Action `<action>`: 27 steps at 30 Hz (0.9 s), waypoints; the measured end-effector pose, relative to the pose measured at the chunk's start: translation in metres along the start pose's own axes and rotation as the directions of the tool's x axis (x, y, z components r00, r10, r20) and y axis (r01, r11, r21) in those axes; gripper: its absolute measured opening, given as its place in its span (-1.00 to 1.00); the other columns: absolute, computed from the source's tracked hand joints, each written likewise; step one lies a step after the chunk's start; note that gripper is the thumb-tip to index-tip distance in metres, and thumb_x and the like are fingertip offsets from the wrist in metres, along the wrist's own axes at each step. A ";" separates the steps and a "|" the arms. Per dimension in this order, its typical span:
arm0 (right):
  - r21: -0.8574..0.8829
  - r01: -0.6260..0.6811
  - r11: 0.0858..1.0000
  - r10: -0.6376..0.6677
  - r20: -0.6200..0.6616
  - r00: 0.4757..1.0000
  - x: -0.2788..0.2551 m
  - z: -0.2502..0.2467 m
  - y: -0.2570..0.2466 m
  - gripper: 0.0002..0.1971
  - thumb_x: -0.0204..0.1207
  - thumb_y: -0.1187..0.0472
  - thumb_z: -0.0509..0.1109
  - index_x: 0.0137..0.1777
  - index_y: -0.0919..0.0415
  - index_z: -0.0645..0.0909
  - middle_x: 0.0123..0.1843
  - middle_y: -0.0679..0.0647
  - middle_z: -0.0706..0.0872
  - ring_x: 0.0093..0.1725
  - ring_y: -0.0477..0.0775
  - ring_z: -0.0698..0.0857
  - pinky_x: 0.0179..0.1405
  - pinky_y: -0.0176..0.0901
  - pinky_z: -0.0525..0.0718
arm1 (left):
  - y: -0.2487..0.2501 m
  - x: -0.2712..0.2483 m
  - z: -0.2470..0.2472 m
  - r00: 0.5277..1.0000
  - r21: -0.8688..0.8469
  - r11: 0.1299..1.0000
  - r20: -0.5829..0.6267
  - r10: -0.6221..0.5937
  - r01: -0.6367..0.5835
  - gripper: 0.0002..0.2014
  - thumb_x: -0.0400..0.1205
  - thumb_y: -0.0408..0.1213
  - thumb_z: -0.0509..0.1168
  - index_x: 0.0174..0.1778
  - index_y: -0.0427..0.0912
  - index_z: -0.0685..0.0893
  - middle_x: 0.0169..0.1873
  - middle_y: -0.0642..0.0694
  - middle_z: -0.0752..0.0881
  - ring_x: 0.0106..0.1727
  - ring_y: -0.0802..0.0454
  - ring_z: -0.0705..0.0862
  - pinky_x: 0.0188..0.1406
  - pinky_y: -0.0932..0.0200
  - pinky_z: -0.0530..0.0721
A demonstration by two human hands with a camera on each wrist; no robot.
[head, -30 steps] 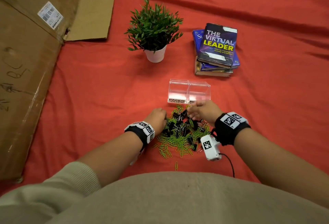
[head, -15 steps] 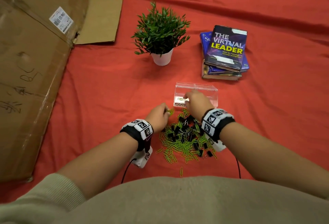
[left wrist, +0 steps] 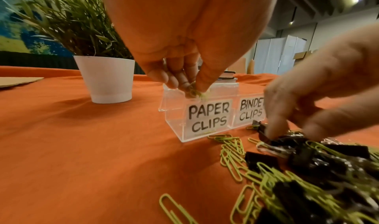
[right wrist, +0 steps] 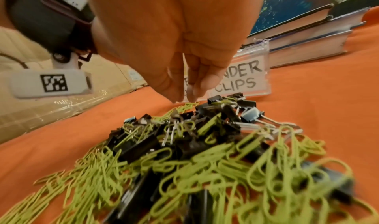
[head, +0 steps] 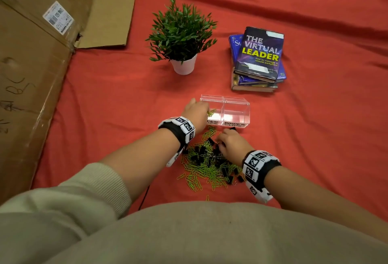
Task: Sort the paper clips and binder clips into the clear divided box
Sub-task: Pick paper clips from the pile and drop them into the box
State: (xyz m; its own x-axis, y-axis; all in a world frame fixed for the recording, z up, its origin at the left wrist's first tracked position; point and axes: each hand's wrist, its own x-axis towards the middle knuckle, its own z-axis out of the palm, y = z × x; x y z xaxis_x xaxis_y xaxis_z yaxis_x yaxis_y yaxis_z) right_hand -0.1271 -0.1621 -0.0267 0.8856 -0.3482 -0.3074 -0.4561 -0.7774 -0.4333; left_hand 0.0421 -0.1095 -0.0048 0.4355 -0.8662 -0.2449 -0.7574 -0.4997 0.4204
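A few green wire paper clips (left wrist: 193,91) are pinched by the left hand (head: 196,112) directly above the left compartment, labelled PAPER CLIPS, of the clear divided plastic box (head: 237,104). Just in front of that box, the right hand (head: 231,145) is held over the mixed pile of green paper clips and black binder clips (head: 210,163), fingers curled; whether anything is gripped cannot be told.

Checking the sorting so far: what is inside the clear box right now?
In the clear box, the left half holds a few green paper clips under the left hand, which hides part of it. The right half, labelled for binder clips, looks empty.

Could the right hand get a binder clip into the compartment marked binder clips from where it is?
Probably yes. The right hand rests on the pile just before the clear box, whose binder clips side looks open on top, with nothing between.
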 end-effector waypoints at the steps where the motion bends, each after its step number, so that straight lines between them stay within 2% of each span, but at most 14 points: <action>1: 0.008 0.006 1.000 -0.005 -0.040 0.999 0.003 -0.001 -0.001 -0.70 0.57 0.32 0.23 0.27 0.26 0.60 0.18 0.14 0.60 0.25 0.14 0.52 0.25 -0.08 0.58 | -0.001 -0.003 0.001 0.999 -0.017 1.000 -0.031 0.018 -0.019 -0.82 0.63 -0.41 0.18 0.11 -0.17 0.59 0.10 -0.08 0.66 0.21 -0.08 0.44 0.26 0.03 0.43; 4: 0.008 0.028 1.000 -0.027 -0.075 0.997 0.016 0.000 -0.008 -0.66 0.57 0.39 0.22 0.34 0.35 0.54 0.21 0.18 0.59 0.23 0.19 0.56 0.27 -0.05 0.60 | -0.008 -0.020 0.003 0.985 -0.030 0.997 -0.161 0.060 -0.066 -0.78 0.62 -0.35 0.22 0.17 -0.12 0.58 0.13 -0.02 0.60 0.20 -0.04 0.45 0.25 0.04 0.47; 6: -0.004 0.001 1.000 -0.001 -0.040 0.999 0.024 0.007 -0.014 -0.59 0.56 0.41 0.20 0.41 0.38 0.45 0.28 0.22 0.54 0.30 0.22 0.52 0.35 0.01 0.56 | -0.017 -0.035 0.008 0.980 -0.041 0.999 -0.196 0.013 -0.022 -0.83 0.60 -0.33 0.23 0.10 -0.11 0.59 0.06 -0.03 0.58 0.15 -0.03 0.48 0.21 0.06 0.50; 9: -0.070 -0.083 0.994 0.084 0.008 0.996 0.032 0.018 -0.025 -0.50 0.58 0.38 0.21 0.52 0.39 0.26 0.43 0.26 0.42 0.43 0.23 0.40 0.46 0.03 0.47 | -0.037 -0.057 0.024 0.981 -0.069 0.986 -0.110 -0.158 0.151 -0.84 0.61 -0.31 0.23 0.08 -0.14 0.61 0.06 -0.07 0.60 0.18 -0.07 0.52 0.26 0.03 0.52; 11: -0.102 -0.122 0.987 0.122 0.001 0.992 0.037 0.024 -0.031 -0.46 0.63 0.24 0.21 0.55 0.39 0.18 0.46 0.28 0.37 0.45 0.25 0.37 0.47 0.05 0.44 | -0.048 -0.068 0.033 0.969 -0.037 0.970 -0.046 -0.242 0.241 -0.78 0.62 -0.26 0.25 0.16 -0.17 0.61 0.13 -0.12 0.60 0.25 -0.10 0.51 0.32 0.02 0.50; 14: -0.122 -0.161 0.979 0.159 -0.027 0.987 0.044 0.028 -0.037 -0.44 0.58 0.10 0.31 0.47 0.38 0.29 0.41 0.27 0.38 0.41 0.25 0.38 0.43 0.06 0.46 | -0.053 -0.073 0.041 0.971 0.023 0.971 0.004 -0.238 0.238 -0.66 0.60 -0.18 0.29 0.27 -0.20 0.57 0.19 -0.14 0.56 0.31 -0.11 0.48 0.38 0.01 0.47; 17: -0.145 -0.167 0.975 0.165 -0.025 0.986 0.044 0.031 -0.036 -0.57 0.52 0.22 0.37 0.34 0.37 0.44 0.34 0.25 0.43 0.33 0.24 0.44 0.36 0.06 0.51 | -0.048 -0.072 0.046 0.982 0.048 0.983 0.048 -0.180 0.178 -0.61 0.59 -0.14 0.33 0.30 -0.19 0.55 0.19 -0.13 0.54 0.32 -0.10 0.47 0.41 0.00 0.46; 21: -0.107 -0.110 0.988 0.112 0.006 0.994 0.037 0.031 -0.030 -0.70 0.47 0.41 0.33 0.21 0.33 0.57 0.20 0.20 0.57 0.20 0.20 0.55 0.30 0.03 0.57 | -0.042 -0.069 0.047 0.988 0.035 0.993 0.102 -0.118 0.115 -0.62 0.59 -0.18 0.33 0.30 -0.22 0.56 0.17 -0.14 0.54 0.29 -0.10 0.50 0.39 0.01 0.48; 24: -0.070 -0.097 0.993 0.099 0.037 0.994 0.033 0.029 -0.026 -0.77 0.47 0.44 0.31 0.12 0.34 0.60 0.11 0.19 0.63 0.16 0.20 0.59 0.25 0.01 0.58 | -0.037 -0.068 0.047 0.991 0.011 0.998 0.117 -0.070 0.069 -0.68 0.59 -0.22 0.32 0.22 -0.25 0.60 0.10 -0.16 0.57 0.22 -0.14 0.57 0.28 -0.01 0.55; 27: -0.015 -0.146 0.989 0.147 0.092 0.985 0.031 0.021 -0.028 -0.87 0.55 0.36 0.28 0.05 0.36 0.60 0.08 0.21 0.63 0.10 0.20 0.62 0.15 -0.03 0.63 | -0.032 -0.067 0.047 0.991 -0.014 0.998 0.121 -0.054 0.056 -0.68 0.60 -0.22 0.31 0.24 -0.25 0.59 0.13 -0.16 0.59 0.22 -0.15 0.58 0.26 0.00 0.54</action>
State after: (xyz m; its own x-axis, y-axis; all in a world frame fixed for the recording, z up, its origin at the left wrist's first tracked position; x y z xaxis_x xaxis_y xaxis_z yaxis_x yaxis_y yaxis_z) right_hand -0.0888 -0.1406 -0.0420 0.7970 -0.4093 -0.4440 -0.5794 -0.7258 -0.3709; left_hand 0.0147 -0.0356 -0.0433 0.4135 -0.8315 -0.3709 -0.7250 -0.5472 0.4183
